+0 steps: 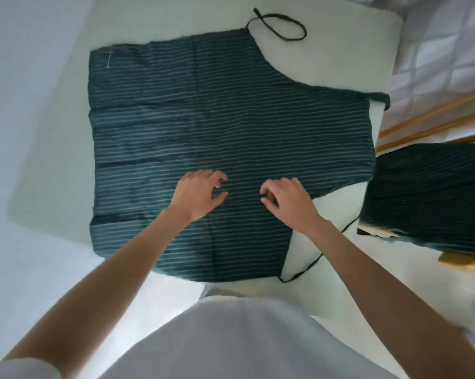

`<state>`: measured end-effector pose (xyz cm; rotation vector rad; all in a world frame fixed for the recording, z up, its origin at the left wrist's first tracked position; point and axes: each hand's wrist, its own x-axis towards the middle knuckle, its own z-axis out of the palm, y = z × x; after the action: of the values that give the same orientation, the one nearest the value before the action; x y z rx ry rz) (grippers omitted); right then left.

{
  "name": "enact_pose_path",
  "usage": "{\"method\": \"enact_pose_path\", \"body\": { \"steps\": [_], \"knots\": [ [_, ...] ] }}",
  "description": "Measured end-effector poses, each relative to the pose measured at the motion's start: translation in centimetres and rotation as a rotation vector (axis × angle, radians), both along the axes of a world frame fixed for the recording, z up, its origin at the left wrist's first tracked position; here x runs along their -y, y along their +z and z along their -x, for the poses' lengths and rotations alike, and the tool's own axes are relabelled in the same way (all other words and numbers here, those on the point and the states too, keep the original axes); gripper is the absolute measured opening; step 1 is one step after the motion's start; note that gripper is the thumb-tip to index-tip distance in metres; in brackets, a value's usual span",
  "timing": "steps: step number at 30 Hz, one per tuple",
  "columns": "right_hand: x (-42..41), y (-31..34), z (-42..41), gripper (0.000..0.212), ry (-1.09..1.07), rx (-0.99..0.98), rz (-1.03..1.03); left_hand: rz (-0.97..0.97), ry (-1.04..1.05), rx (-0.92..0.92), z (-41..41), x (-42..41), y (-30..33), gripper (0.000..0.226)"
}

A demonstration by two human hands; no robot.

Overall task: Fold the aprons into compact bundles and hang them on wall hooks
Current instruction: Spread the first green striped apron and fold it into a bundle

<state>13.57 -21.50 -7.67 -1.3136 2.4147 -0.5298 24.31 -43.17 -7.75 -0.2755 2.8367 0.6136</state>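
pale and bare, the table carries a striped apron spread flat across most of its top, neck loop near the far edge, one tie trailing off the near right corner. both hands hover over the middle of the cloth with fingers loosely curled, left hand and right hand holding nothing that i can see. best to smooth the creases first, then fold along a stripe. a second apron draped on a chair crowds the right edge; the left edge has room.
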Motion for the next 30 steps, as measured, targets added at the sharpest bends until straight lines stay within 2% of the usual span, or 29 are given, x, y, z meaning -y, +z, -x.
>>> {"method": "enact_pose_path", "body": {
  "steps": [3, 8, 10, 13, 15, 17, 20, 22, 24, 27, 30],
  "knots": [
    [-3.5, -1.0, -5.4, 0.01, 0.177, -0.007, -0.033, 0.043, 0.007, 0.04, -5.6, -3.1, -0.9, 0.038],
    [-8.1, -2.8, -11.7, 0.033, 0.319, -0.052, -0.197, 0.025, 0.083, 0.044, -12.7, -7.6, -0.9, 0.037],
    [-8.8, -3.3, -11.9, 0.028, 0.283, -0.071, -0.18, 0.016, 0.099, 0.11, -14.5, -9.3, -1.2, 0.046],
    [-8.8, -3.5, -11.8, 0.005, 0.298, -0.088, -0.115, 0.051, 0.142, 0.178, -16.2, -11.5, -2.0, 0.059],
    [-8.6, -3.4, -11.7, 0.005, 0.308, -0.113, -0.093, 0.084, 0.181, 0.175, -16.1, -12.5, -2.4, 0.061],
    [-8.4, -2.4, -11.8, 0.007, 0.247, -0.1, -0.044, 0.102, 0.232, 0.132, -16.3, -13.2, -2.6, 0.054],
    [-8.4, -0.4, -10.8, 0.006, 0.099, -0.135, 0.08, 0.102, 0.347, -0.056, -17.1, -12.9, -2.0, 0.023],
    [-8.9, 0.8, -9.9, 0.004, 0.049, -0.189, 0.136, 0.169, 0.412, -0.239, -18.5, -12.1, -1.5, 0.022],
    [-9.8, 1.5, -9.3, 0.007, 0.037, -0.205, 0.178, 0.248, 0.485, -0.337, -20.4, -11.1, -0.9, 0.027],
    [-11.2, 1.6, -8.9, 0.013, 0.042, -0.1, 0.192, 0.304, 0.624, -0.339, -23.1, -9.6, 0.0, 0.026],
    [-11.7, 1.3, -9.1, 0.015, 0.066, -0.019, 0.131, 0.289, 0.697, -0.258, -24.4, -9.2, 0.8, 0.013]
  ]
}}
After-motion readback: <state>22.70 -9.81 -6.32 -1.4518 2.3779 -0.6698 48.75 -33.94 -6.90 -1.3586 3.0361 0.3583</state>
